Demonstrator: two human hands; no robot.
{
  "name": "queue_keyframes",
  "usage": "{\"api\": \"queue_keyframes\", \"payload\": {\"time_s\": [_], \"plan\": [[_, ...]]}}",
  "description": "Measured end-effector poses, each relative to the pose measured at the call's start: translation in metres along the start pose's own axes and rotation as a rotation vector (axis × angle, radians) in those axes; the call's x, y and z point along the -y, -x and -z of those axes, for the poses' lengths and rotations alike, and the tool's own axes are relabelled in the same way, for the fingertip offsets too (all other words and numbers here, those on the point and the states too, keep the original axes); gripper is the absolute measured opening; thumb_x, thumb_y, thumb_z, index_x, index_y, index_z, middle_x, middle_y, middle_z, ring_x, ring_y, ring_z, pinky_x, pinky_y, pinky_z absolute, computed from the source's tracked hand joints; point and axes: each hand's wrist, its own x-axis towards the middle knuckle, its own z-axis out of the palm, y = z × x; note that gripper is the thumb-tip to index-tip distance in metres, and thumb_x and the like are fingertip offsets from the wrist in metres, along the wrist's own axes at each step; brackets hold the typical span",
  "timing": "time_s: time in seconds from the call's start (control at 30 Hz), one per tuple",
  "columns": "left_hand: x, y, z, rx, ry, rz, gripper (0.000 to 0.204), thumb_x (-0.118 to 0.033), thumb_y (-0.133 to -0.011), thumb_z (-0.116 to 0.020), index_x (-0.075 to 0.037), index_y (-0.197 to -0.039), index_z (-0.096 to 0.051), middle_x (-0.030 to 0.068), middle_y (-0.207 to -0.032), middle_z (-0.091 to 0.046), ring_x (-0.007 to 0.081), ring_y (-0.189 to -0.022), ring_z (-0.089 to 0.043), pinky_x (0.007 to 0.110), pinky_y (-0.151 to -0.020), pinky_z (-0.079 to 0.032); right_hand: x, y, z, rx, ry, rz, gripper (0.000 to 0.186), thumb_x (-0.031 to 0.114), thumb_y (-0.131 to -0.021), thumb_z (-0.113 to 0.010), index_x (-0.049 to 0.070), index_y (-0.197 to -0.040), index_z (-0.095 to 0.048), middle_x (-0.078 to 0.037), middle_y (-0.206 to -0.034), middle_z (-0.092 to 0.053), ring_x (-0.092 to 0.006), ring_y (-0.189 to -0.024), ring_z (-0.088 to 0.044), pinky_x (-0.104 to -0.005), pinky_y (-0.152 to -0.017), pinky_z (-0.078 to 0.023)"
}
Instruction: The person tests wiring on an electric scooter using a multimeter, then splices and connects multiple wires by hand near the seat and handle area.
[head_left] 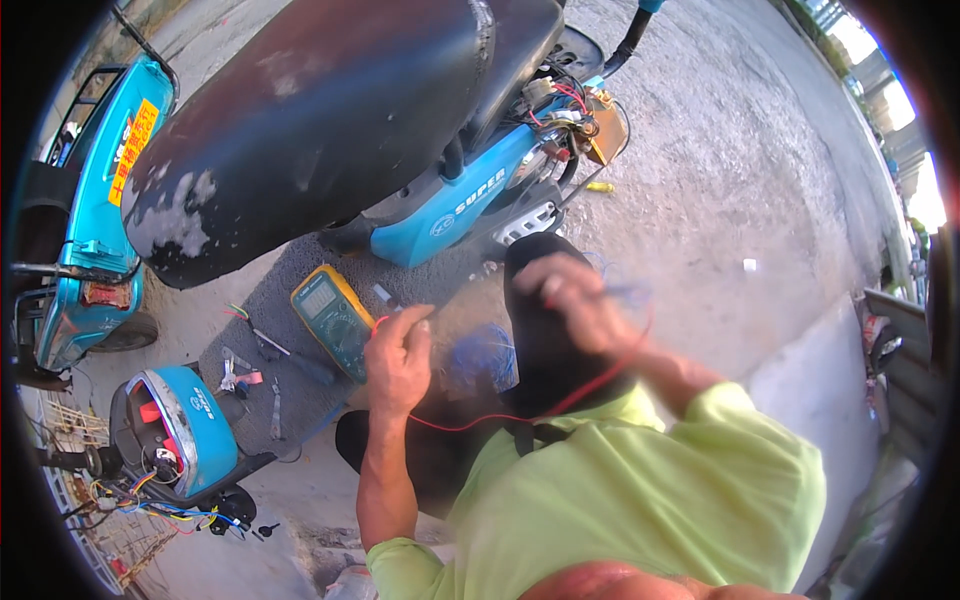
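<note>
My left hand point(398, 360) is closed, its fingers pinched on a thin red wire beside a yellow-and-teal multimeter point(335, 318). The red wire point(455, 428) sags from that hand across my lap and rises toward my right forearm. Over my dark-trousered knee, my right hand point(580, 305) is smeared by motion, so its grip cannot be read. Between my legs lies a tangle of thin blue strands point(485, 357). Just above my left fingers is a small grey piece point(385, 297), partly hidden.
A blue scooter with a worn black seat point(320, 110) stands ahead, bundled wires point(560, 115) exposed at its front. A second blue scooter point(100, 200) is at left. Pliers point(277, 410), keys point(235, 378) and a screwdriver point(300, 360) lie near a blue scooter part point(190, 420) with loose wiring.
</note>
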Motion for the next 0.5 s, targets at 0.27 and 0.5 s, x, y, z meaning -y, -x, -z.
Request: {"api": "queue_keyframes", "payload": {"time_s": [0.27,0.5], "plan": [[0.002,-0.004,-0.004,0.062,0.016,0.111,0.021,-0.005,-0.098,-0.066,0.001,-0.116,-0.076,0.0184,-0.103,-0.078,0.0294,-0.089,-0.075,0.038,-0.082,-0.058,-0.166,-0.065,0.162,-0.751,0.122,-0.157,0.041,0.024,-0.099,-0.053,0.002,-0.128,-0.072,-0.013,-0.136,-0.068,-0.0196,-0.110,-0.067,-0.0325,-0.088,-0.055],[0.002,-0.010,-0.008,0.029,0.086,0.147,0.021,-0.002,-0.098,-0.066,0.002,-0.117,-0.075,0.0162,-0.100,-0.078,0.0245,-0.083,-0.075,0.036,-0.077,-0.058,-0.188,-0.086,0.156,-0.550,-0.280,-0.138,0.048,0.024,-0.099,-0.051,-0.004,-0.134,-0.070,-0.020,-0.128,-0.072,-0.0281,-0.118,-0.068,-0.0415,-0.101,-0.054]]}}
